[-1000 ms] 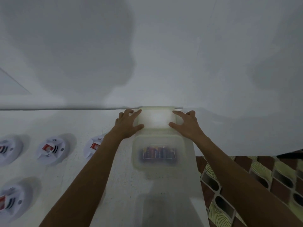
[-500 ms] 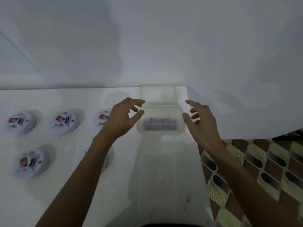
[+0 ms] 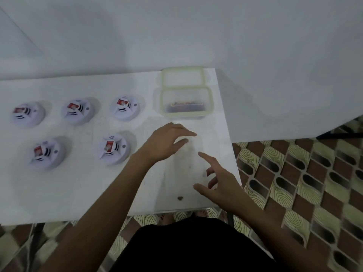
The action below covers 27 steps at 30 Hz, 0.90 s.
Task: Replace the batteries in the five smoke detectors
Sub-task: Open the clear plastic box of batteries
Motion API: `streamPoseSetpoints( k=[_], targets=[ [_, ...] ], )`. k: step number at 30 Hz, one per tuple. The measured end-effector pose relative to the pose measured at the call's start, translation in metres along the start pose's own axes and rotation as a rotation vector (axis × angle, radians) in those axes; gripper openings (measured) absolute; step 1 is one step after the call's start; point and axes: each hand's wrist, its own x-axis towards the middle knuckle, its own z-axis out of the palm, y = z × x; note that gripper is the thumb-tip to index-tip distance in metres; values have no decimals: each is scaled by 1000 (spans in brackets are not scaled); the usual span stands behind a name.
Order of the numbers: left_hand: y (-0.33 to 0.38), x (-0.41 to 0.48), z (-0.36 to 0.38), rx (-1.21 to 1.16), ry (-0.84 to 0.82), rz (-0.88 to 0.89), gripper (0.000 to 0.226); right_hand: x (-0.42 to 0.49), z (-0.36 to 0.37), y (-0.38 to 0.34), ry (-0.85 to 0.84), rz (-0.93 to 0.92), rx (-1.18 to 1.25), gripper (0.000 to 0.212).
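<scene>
My left hand (image 3: 167, 143) and right hand (image 3: 222, 183) hover spread, empty. The open battery box (image 3: 184, 112) sits just beyond; five smoke detectors (image 3: 113, 149) left. I'd grip the nearest detector firmly.

White table (image 3: 78, 193) under the left hand (image 3: 165, 143) and right hand (image 3: 222, 185), surface scuffed and a bit grimy between them. Small dark speck (image 3: 180, 198) on it just left of the right hand, near the front edge. White wall (image 3: 196, 32) beyond the left hand, along the table's far edge and round its right side. Tiled floor (image 3: 304, 183) right of the right hand: brown and pale green squares, dark ovals. Same tiles below the front edge. Dark leg (image 3: 37, 238) well down-left of the left hand. Black garment (image 3: 196, 246) below both hands. Dark bar (image 3: 339, 135) at the wall base, far right.
</scene>
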Motion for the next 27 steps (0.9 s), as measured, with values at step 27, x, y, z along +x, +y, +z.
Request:
streamPoseSetpoints(
  k=[27],
  targets=[
    [11,-78,-2,-468,171,-488,34,54,-45,20,239,-87,102,35]
  ],
)
